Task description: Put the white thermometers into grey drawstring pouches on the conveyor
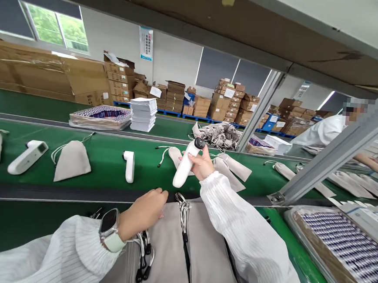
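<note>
My right hand [203, 163] holds a white handheld device [187, 164] upright above the green conveyor belt [108, 170]; its dark round head points up. My left hand [144, 210] rests on a stack of grey drawstring pouches [167, 253] in front of me, fingers curled at the top edge of a pouch. A smartwatch sits on that wrist. White and black cords [182, 210] lie between the pouches.
On the belt lie two more white devices [28, 157] [128, 166] and grey pouches [71, 160]. Flat pouches lie behind my right hand. A tray of small parts [347, 250] sits at right, beside a slanted metal post [335, 148]. Another person works at far right. Cardboard boxes line the back.
</note>
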`<state>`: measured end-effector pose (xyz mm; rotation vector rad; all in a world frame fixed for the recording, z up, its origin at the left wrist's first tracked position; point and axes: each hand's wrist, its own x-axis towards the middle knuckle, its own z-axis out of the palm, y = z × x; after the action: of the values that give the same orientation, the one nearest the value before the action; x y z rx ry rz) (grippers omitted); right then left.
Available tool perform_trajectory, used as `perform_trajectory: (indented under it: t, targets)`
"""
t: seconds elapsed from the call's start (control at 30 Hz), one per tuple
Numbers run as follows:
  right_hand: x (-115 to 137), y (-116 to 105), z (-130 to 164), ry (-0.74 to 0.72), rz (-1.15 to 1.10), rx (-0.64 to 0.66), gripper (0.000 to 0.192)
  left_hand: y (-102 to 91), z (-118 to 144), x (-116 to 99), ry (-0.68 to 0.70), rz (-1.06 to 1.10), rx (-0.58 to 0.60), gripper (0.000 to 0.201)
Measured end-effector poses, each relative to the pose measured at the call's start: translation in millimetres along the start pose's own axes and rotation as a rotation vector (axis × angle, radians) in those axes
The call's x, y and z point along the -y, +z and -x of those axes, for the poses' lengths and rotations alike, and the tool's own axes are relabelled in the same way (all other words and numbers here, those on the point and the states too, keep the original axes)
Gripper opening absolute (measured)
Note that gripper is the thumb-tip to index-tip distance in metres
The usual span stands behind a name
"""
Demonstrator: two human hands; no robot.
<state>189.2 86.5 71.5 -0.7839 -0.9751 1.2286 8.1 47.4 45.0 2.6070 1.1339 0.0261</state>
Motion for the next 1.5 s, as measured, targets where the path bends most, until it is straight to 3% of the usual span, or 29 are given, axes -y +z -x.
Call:
perform_trajectory:
  t: [0.27, 0.4, 0.53, 0.6, 0.7, 0.77, 0.9, 1.03, 1.17, 1.27, 1.37, 1.5]
  targets:
    - [3, -7, -4, -0.01, -0.02, -0.071, 0.074, 4.8, 1, -1, 0.069, 0.044, 0.027, 0.014]
    - [14, -8, -2, -0.064, -0.024, -0.044, 0.073, 4.3, 4, 2, 0.049, 0.007, 0.057, 0.017]
    - [27, -9, 2, -0.1, 0.046, 0.003, 0.062, -5.9, 2, -12, 0.093, -0.025, -0.026, 0.01]
    - [29, -12, 7, -0.249, 0.12, -0.013, 0.051, -7.7, -1, -28, 0.167, -0.05, -0.146, 0.015]
    - [27, -21, 20, -0.59, 0.309, -0.084, 0.035, 2.1, -8, -54, 0.322, -0.135, -0.256, 0.018]
    - [26, -34, 33, -0.705, 0.477, -0.045, 0.03, 14.5, -12, -66, 0.376, -0.232, -0.264, 0.018]
    - [37, -78, 62, -0.788, 0.773, 0.105, 0.031, 33.1, -15, -71, 0.35, -0.347, -0.274, 0.021]
    - [47, -129, 89, -0.868, 0.851, -0.106, 0.034, 33.5, -14, -65, 0.343, -0.251, -0.309, 0.026]
    - [35, -159, 109, -0.661, 1.006, -0.19, 0.032, 29.7, -15, -63, 0.336, -0.113, -0.314, 0.019]
    - [34, -148, 110, -0.625, 0.887, -0.217, 0.033, 27.1, -14, -65, 0.328, -0.063, -0.297, 0.018]
    - [46, -112, 103, -0.661, 0.607, -0.25, 0.034, 25.1, -12, -67, 0.331, -0.058, -0.288, 0.019]
    - [51, -64, 92, -0.55, 0.37, -0.155, 0.039, 26.8, -14, -66, 0.364, -0.141, -0.286, 0.024]
